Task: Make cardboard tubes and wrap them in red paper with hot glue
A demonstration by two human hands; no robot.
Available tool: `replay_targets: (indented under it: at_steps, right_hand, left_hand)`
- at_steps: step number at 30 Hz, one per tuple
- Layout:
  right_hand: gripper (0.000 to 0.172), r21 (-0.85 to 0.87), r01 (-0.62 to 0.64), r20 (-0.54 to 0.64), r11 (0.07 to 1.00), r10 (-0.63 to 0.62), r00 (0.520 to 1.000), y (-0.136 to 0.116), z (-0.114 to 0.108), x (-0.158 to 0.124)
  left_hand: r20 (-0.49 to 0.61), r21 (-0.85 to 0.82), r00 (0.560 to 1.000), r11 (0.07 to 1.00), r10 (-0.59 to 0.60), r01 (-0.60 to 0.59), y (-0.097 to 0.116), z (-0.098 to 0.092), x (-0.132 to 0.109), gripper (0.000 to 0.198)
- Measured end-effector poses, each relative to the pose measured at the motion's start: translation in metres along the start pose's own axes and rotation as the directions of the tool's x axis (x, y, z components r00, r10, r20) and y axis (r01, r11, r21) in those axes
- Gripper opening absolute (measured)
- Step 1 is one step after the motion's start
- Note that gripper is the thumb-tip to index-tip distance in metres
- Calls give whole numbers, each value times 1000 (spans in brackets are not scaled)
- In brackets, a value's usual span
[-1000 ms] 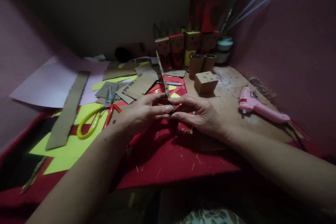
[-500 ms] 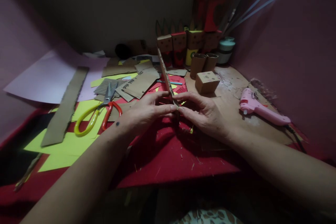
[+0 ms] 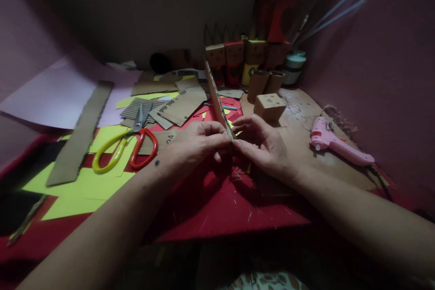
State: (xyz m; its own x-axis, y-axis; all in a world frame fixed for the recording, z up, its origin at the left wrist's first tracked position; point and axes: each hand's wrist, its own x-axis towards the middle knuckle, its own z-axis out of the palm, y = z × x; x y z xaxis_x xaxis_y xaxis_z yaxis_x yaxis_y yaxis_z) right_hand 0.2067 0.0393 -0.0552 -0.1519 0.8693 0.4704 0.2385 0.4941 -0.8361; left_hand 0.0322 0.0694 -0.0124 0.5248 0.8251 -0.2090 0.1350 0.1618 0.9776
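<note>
A narrow cardboard strip (image 3: pixel 215 93) stands edge-on between my hands, its far end raised and leaning a little left. My left hand (image 3: pixel 204 140) pinches the near end from the left, fingers closed on it. From the other side, my right hand (image 3: pixel 263 147) holds the same end with the thumb at the edge and the fingers curved along the face. The strip's broad faces are mostly turned out of sight. Scissors (image 3: pixel 132 138) with one yellow and one red handle lie left of my left hand. A small cardboard box (image 3: pixel 270 108) with drawn dots sits beyond my right hand.
A pink glue gun (image 3: pixel 340 142) with a cord lies at right. Cardboard pieces (image 3: pixel 181 104), a long cardboard strip (image 3: pixel 81 133) and yellow paper (image 3: pixel 78 195) spread across the left. Cardboard tubes (image 3: pixel 258 84), box figures (image 3: pixel 234 61) and a teal-lidded jar (image 3: pixel 295 65) stand at the back.
My left hand's fingers have drawn together at the strip's near end. The right hand's fingers have lifted slightly and arched more. The strip stays upright, and the view has shifted slightly.
</note>
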Motion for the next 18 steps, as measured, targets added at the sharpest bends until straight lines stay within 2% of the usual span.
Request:
replay_targets:
  at_steps: [3, 7, 12, 16, 18]
  right_hand:
    - [11, -79, -41, -8, 996, 41, 999, -4, 0, 0]
    - [13, -101, -36, 15, 994, 37, 999, -7, 3, 0]
    - [16, -78, -55, -35, 995, 53, 998, -3, 3, 3]
    - [16, -60, -41, 2, 997, 41, 999, -3, 3, 4]
    - [15, -72, -44, 18, 996, 45, 999, -4, 3, 4]
  left_hand:
    - [21, -25, 1000, 1000, 16, -16, -2, 0, 0, 11]
    - [-12, -39, 1000, 999, 22, -22, -4, 2, 3, 12]
    - [-90, 24, 996, 1000, 20, -18, -4, 4, 6, 11]
    - [-11, -43, 1000, 999, 25, -26, -4, 3, 6, 19]
    - [30, -20, 998, 999, 47, -47, -3, 2, 6, 24]
